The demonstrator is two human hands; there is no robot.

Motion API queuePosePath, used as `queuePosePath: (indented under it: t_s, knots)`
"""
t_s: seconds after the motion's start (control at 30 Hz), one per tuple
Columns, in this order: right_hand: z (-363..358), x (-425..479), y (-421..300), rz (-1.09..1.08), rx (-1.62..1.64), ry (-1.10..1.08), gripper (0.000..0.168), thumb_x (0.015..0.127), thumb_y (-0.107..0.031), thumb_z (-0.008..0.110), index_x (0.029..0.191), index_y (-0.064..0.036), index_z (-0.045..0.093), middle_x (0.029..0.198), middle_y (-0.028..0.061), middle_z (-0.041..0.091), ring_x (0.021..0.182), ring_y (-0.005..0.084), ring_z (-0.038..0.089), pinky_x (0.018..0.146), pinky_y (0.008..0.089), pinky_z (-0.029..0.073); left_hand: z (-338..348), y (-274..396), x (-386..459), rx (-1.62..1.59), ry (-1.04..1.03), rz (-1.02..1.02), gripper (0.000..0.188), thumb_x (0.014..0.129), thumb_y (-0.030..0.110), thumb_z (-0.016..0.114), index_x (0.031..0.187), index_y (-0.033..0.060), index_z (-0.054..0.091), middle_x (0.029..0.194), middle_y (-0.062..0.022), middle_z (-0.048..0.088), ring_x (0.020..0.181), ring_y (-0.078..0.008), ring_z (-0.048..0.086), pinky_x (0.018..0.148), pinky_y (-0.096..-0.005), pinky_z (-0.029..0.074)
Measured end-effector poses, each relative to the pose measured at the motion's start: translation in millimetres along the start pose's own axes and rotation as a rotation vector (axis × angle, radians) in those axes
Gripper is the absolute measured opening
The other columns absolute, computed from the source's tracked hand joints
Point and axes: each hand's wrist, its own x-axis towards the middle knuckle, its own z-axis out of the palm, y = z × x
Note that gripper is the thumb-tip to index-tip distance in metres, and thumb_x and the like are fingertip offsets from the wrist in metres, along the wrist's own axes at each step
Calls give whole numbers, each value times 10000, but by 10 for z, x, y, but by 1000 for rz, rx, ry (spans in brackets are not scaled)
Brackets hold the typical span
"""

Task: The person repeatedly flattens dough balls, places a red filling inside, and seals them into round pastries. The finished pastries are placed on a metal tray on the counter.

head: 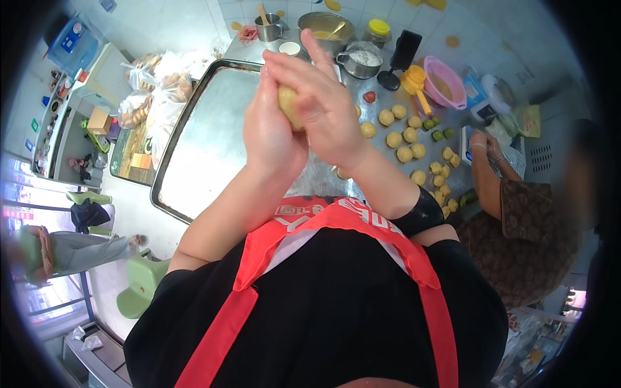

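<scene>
Between my two palms, raised over the metal table, is a yellow dough ball (289, 105). My left hand (275, 111) lies against its left side, and my right hand (322, 102) covers its right side with the fingers stretched. Both hands look wet or oily. Right of them, several yellow dough balls (394, 139) sit on the table (376, 167), with small green balls (437, 135) and a reddish-brown ball (369, 97) nearby. A large, dark-rimmed baking tray (208, 121) lies to the left, partly behind my left hand and forearm.
A co-worker's gloved hands (485, 145) are at the table's right side. Along the back stand a large metal bowl (324, 24), a pot of white powder (364, 58), a phone on a stand (406, 51) and a pink basin (442, 82). Bagged baked goods (174, 87) lie beyond the tray.
</scene>
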Motion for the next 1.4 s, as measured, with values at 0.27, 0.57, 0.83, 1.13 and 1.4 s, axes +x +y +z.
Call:
queuePosePath:
  t_s: [0.27,0.57,0.83,1.13,1.4]
  knots:
    - [-137,-50,-67,126,-92,-75,669,847,-480,581,1332,-42,438,1359,127,466,1320,327,341,1066,422,241,-58,324,-48,-50,-99,-183,598,976,501,250,1272,3,398,1152,-140,546,1094,-244,532,952,-367,414]
    - [80,-80,-48,29,-414,-185,746,882,-618,389,1380,-62,382,1407,139,406,1360,373,249,1080,517,98,-2,137,-1,-184,146,-132,503,974,464,315,1237,55,443,1175,-117,539,1126,-251,520,962,-403,433]
    - [66,100,-58,8,-278,-1,779,871,-585,459,1384,-7,357,1431,163,360,1352,371,276,1076,458,232,-63,8,-60,-181,-88,99,647,959,536,257,1295,9,425,1232,-162,525,1163,-262,493,981,-392,387]
    - [178,186,56,-149,-272,92,616,810,-236,611,1348,-6,418,1382,143,441,1342,312,327,1078,416,277,-270,-150,48,-20,-219,167,635,978,500,237,1446,72,206,1444,-62,318,1345,-215,285,1104,-380,230]
    - [346,-60,-90,-216,-128,-69,562,817,-304,626,1278,-10,495,1357,192,448,1302,362,375,1066,449,296,-309,-170,87,-30,-91,60,737,916,632,241,1421,96,268,1417,-91,361,1287,-251,372,1053,-399,307]
